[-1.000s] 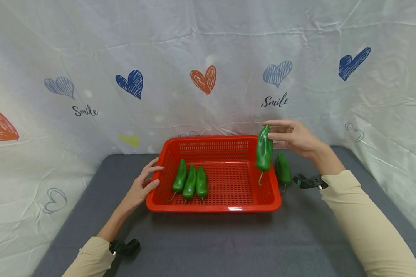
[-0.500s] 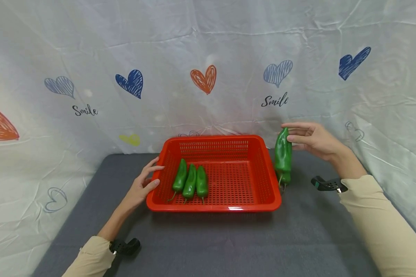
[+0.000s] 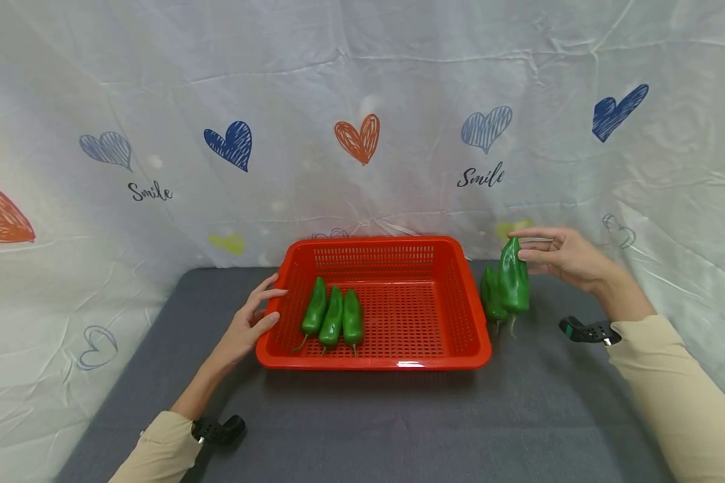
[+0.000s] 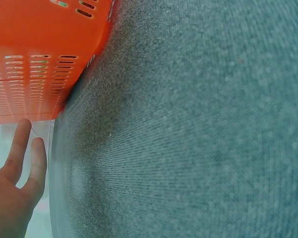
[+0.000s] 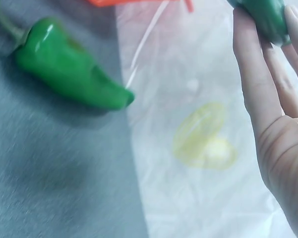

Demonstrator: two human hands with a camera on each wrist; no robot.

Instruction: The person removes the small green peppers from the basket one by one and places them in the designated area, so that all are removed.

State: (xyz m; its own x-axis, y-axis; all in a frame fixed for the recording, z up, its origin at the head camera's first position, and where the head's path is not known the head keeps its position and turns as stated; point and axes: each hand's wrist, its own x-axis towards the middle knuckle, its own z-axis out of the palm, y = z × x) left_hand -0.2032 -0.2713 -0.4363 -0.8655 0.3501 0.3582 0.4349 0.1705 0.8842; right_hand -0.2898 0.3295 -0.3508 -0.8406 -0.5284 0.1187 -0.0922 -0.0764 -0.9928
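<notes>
Pinched near its pointed tip, a green pepper [image 3: 513,282] hangs stem down from my right hand [image 3: 564,253], to the right of the basket. In the right wrist view only the tip end of this pepper [image 5: 268,22] shows between thumb and fingers. A second green pepper [image 3: 491,295] lies on the grey cloth beside the basket, partly overlapped by the hanging one in the head view. My left hand [image 3: 250,322] rests at the left rim of the red basket [image 3: 362,363], its fingers fairly straight. Inside, toward the left, three green peppers [image 3: 333,318] lie side by side, stems toward me.
Grey cloth [image 3: 362,422] covers the table around the basket. Behind it hangs a white sheet [image 3: 362,80] printed with hearts and lettering. The basket's raised, slotted side wall [image 3: 456,295] stands between its inside and the peppers at the right.
My right hand has carried its pepper rightward from over the basket's right rim, past the lying pepper, and slightly lower. My left hand and the three peppers inside have stayed put.
</notes>
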